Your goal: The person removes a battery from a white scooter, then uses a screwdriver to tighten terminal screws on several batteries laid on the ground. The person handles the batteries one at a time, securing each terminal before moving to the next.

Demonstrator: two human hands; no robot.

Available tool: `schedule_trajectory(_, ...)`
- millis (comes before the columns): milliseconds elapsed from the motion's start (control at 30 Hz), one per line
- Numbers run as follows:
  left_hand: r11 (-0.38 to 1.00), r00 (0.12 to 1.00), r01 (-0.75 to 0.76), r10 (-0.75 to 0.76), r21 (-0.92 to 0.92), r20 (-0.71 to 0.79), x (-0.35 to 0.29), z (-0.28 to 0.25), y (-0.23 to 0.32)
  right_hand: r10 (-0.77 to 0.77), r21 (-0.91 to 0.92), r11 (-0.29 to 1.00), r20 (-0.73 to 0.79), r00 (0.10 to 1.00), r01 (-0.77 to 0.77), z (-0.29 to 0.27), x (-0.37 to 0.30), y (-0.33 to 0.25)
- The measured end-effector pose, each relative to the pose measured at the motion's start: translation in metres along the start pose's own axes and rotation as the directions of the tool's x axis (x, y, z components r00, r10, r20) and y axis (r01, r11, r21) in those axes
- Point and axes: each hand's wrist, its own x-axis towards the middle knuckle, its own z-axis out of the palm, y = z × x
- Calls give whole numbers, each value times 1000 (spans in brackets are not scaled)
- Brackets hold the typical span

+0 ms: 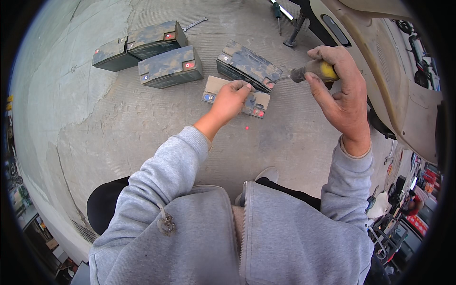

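Head view: across a gray, finely ridged concrete floor (304,147), a person is working with bare, dusty hands, while a cream vehicle panel (375,45), smooth and curved, is rising beyond the right hand.

Five boxy batteries are occupying the ground. Three, the back battery (156,38), the end battery (110,53) and the front battery (170,66), are standing clustered beyond and left of the left hand, with no tool at them. The far battery (249,61) is lying just beyond the left hand, the near battery (216,84) directly beneath it. Hard, dark casings are showing square edges, and dry brown dust is mottling the tops.

The right hand (346,90) is curling thumb and fingers around the bulbous yellow-and-black handle of a screwdriver (327,71), its thin metal shaft pointing left toward the far battery's red terminal (268,84). The left hand (229,100) is bringing thumb and fingertips together over the near battery; whether they are gripping anything is impossible to tell.

Work appears to be under way at that red corner; whether any fastener is loose or tight, and how much is remaining, is not showing.

Beyond the hands, a slim green-handled screwdriver (278,16) and a shiny wrench (195,23) are lying unused.
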Motion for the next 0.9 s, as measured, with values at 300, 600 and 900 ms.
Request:
schedule_trajectory(300, 1000, 1000, -3, 3, 6, 3, -1, 0, 0, -37, -32, 999, -148, 988, 33, 4, 1, 1)
schedule_trajectory(600, 999, 999, -31, 32, 26, -20, -1, 2, 2, 23, -193, 981, 26, 999, -18, -7, 4, 0)
schedule_trajectory(900, 1000, 1000, -1, 1, 8, 4, -1, 1, 2, -21, -45, 999, 36, 999, 22, -1, 3, 1)
